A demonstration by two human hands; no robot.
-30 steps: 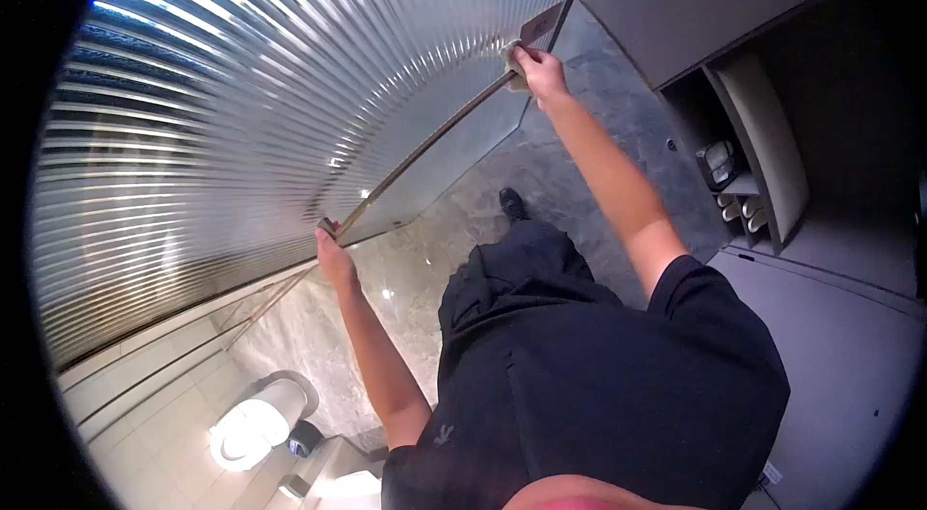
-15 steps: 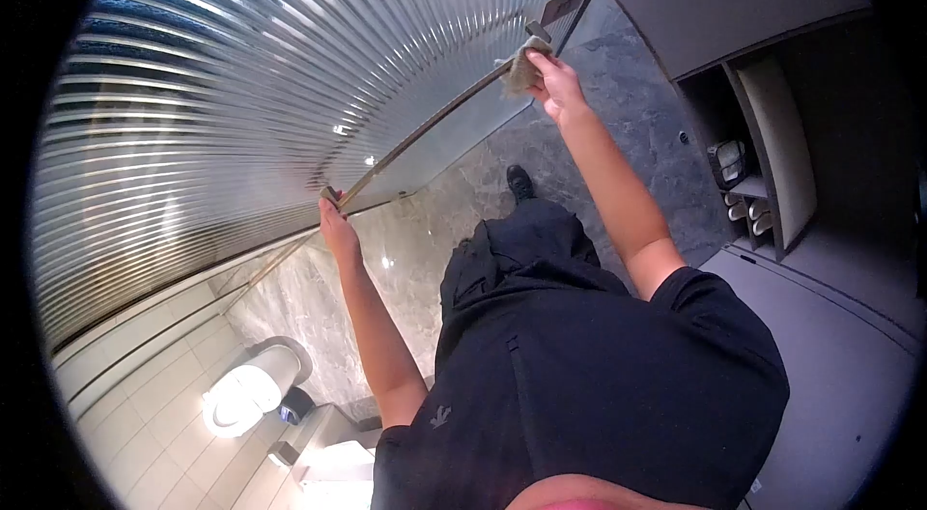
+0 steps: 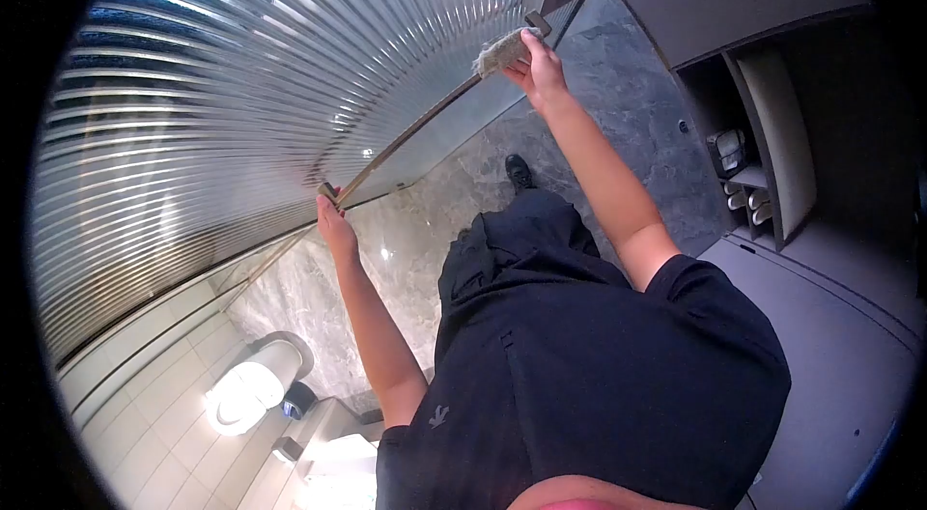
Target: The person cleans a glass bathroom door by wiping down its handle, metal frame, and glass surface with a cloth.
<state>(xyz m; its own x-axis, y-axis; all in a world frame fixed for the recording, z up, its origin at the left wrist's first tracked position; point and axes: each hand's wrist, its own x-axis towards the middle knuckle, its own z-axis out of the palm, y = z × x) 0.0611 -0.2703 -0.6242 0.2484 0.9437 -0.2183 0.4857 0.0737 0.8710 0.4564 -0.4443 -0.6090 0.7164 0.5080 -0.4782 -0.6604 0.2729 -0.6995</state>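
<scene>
A long metal bar (image 3: 410,131) runs diagonally across the ribbed glass panel (image 3: 261,95). At its lower left end, my left hand (image 3: 335,223) is closed around the bar beside a small bracket (image 3: 328,190). Near the upper right end, my right hand (image 3: 541,73) pinches a grey-beige cloth (image 3: 504,51), which lies over the bar. Another bracket (image 3: 537,23) shows just beyond the cloth, close to the panel's dark edge.
At the lower left are a toilet (image 3: 253,389), a small dark bin (image 3: 298,401) and a white basin (image 3: 340,471). On the right, a dark cabinet (image 3: 753,3) has open shelves with shoes (image 3: 748,198). Grey marble floor (image 3: 618,75) lies below.
My right hand first moved right, uncovering the cloth, then slid it slightly left along the bar, leaving the upper bracket in view. My left hand stayed at the lower bracket.
</scene>
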